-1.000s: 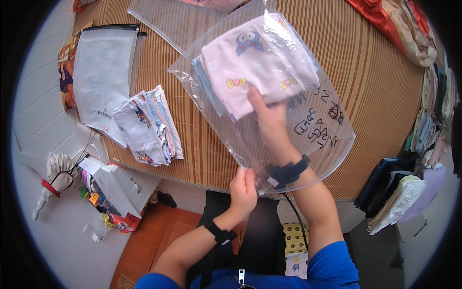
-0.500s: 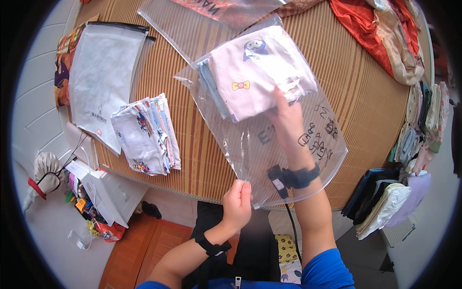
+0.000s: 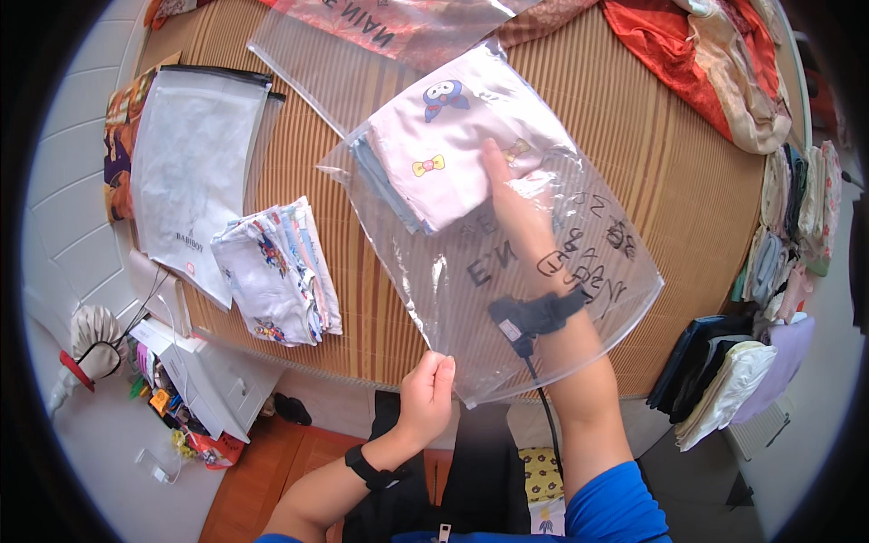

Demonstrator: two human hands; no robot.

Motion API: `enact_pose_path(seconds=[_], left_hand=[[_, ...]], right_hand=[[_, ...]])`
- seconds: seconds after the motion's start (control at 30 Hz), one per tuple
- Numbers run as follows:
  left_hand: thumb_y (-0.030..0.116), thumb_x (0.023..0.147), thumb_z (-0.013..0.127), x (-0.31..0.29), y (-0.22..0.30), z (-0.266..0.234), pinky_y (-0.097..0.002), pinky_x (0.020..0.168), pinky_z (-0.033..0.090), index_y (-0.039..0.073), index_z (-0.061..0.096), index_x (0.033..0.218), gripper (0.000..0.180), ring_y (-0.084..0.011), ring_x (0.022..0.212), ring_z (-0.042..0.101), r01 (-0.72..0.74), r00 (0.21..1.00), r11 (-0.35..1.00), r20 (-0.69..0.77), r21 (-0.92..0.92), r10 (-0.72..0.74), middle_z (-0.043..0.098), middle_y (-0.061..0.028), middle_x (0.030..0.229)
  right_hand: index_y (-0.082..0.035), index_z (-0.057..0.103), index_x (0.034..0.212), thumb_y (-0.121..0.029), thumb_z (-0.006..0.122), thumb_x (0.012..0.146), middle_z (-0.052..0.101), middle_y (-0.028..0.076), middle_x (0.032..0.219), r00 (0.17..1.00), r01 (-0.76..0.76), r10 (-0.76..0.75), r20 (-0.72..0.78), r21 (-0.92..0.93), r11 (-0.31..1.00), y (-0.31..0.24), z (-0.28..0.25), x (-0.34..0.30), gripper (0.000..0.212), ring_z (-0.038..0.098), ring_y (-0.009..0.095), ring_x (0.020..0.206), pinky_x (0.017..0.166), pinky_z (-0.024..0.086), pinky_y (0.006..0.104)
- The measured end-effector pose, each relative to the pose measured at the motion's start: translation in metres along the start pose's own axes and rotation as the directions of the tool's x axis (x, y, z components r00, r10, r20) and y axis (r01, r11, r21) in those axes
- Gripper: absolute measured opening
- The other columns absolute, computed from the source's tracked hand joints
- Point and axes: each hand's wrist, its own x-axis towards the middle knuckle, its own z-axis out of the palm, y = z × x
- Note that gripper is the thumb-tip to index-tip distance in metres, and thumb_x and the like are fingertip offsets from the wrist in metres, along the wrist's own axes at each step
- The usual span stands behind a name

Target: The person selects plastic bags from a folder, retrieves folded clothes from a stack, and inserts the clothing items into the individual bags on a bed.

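right fingers [image 3: 494, 163] holding pink cloth [image 3: 453, 140], second bow [image 3: 517, 149] visible again

From where I stand, the held bag [image 3: 434, 271] looks like thin clear plastic, glossy and crinkled, catching white glints. Inside it, the pink folded cloth [image 3: 453, 136] is smooth and mostly matt. Beneath the bag, the mat [image 3: 634, 199] is ridged, wood-like slats with a dull sheen. Well left of the bag, the pouch [image 3: 190, 172] is frosted plastic; up and right of the bag, the red fabric [image 3: 659, 63] shines like satin.
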Motion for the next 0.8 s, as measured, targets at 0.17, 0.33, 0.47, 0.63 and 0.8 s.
enact_pose_path(seconds=[0.17,0.33,0.47,0.63,0.8], left_hand=[[0.015,0.097,0.047,0.000,0.003,0.003,-0.0230,0.052,0.038,0.003,0.048,0.079,0.021,-0.0066,0.056,0.046,-0.002,1.000,0.983,-0.008,-0.186,0.001,0.050,-0.0005,0.062],[0.015,0.096,0.049,0.004,0.009,0.011,-0.0220,0.049,0.035,0.004,0.046,0.077,0.023,-0.0048,0.054,0.041,-0.053,0.997,0.971,-0.060,-0.233,0.040,0.048,0.0008,0.061],[0.012,0.095,0.052,0.003,0.020,0.013,-0.0225,0.046,0.031,0.004,0.044,0.073,0.025,-0.0044,0.051,0.036,-0.080,0.995,0.970,-0.082,-0.228,0.063,0.043,0.0021,0.057],[0.013,0.095,0.051,0.002,0.026,0.012,-0.0229,0.049,0.034,0.004,0.044,0.072,0.026,-0.0052,0.054,0.039,-0.075,0.996,0.964,-0.073,-0.255,0.058,0.046,0.0008,0.059],[0.014,0.094,0.052,0.007,0.029,0.005,-0.0267,0.054,0.039,0.002,0.047,0.074,0.023,-0.0126,0.057,0.048,-0.130,0.991,0.988,-0.023,-0.079,0.128,0.048,-0.0051,0.063]], right_hand=[[-0.001,0.064,0.104,-0.018,0.069,0.080,0.065,0.016,0.095,0.965,0.259,-0.255,0.065,-0.064,0.964,0.013,-0.034,-0.055,0.031,0.062,0.027,0.087,0.082,0.047,0.0364],[-0.017,0.063,0.117,-0.009,0.074,0.067,0.057,0.010,0.121,0.571,0.815,-0.729,0.378,-0.374,0.444,0.021,-0.042,-0.065,0.052,0.044,0.028,0.122,0.103,0.033,0.0436],[-0.018,0.058,0.122,-0.010,0.074,0.063,0.043,0.010,0.139,0.407,0.909,-0.627,0.664,-0.358,0.212,0.002,-0.034,-0.048,0.062,0.032,0.033,0.132,0.109,0.023,0.0503],[-0.027,0.051,0.130,-0.008,0.072,0.061,0.037,0.007,0.144,0.539,0.838,-0.531,0.654,-0.478,0.262,-0.024,-0.002,-0.035,0.074,0.030,0.038,0.133,0.109,0.014,0.0585],[-0.033,0.053,0.127,-0.004,0.062,0.070,0.035,0.004,0.147,0.597,0.800,-0.376,0.708,-0.555,0.227,-0.023,0.017,-0.029,0.065,0.027,0.036,0.136,0.108,0.011,0.0612]])
